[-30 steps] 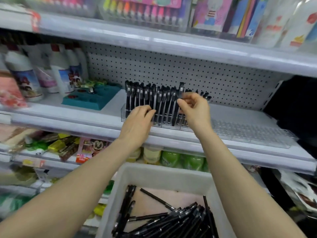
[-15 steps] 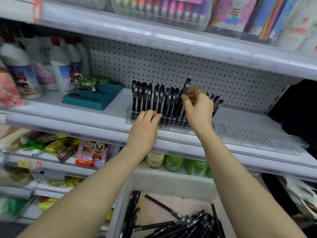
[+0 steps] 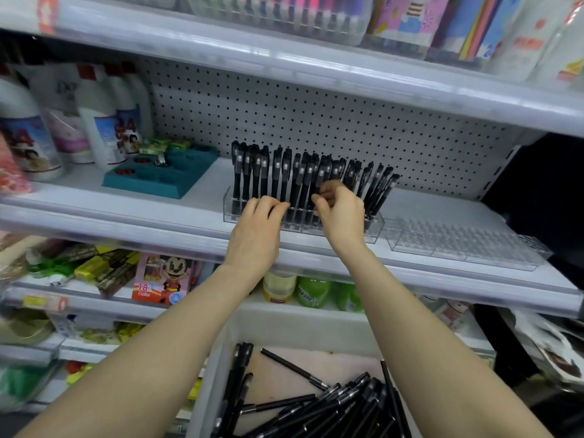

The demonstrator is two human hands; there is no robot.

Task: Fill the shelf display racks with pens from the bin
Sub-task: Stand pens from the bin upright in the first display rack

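— Looking at the clear rack (image 3: pixel 376 229), where are the hands?
— Both are at its front. The right hand (image 3: pixel 343 213) has curled fingers pinching one black pen (image 3: pixel 322 175) among the standing pens (image 3: pixel 278 172). The left hand (image 3: pixel 257 230) lays lightly bent fingers on the rack's front rim and grips nothing.
— What blocks the view?
— The hands hide the middle slots and the lower barrels.
— And around it?
— A second rack (image 3: pixel 458 245) sits just beside it on the right. A teal tray (image 3: pixel 164 180) and white bottles (image 3: pixel 94 121) are on the left of the same shelf (image 3: pixel 126 224). The white bin (image 3: pixel 300 330) sits below, with loose pens (image 3: pixel 331 406) heaped inside.
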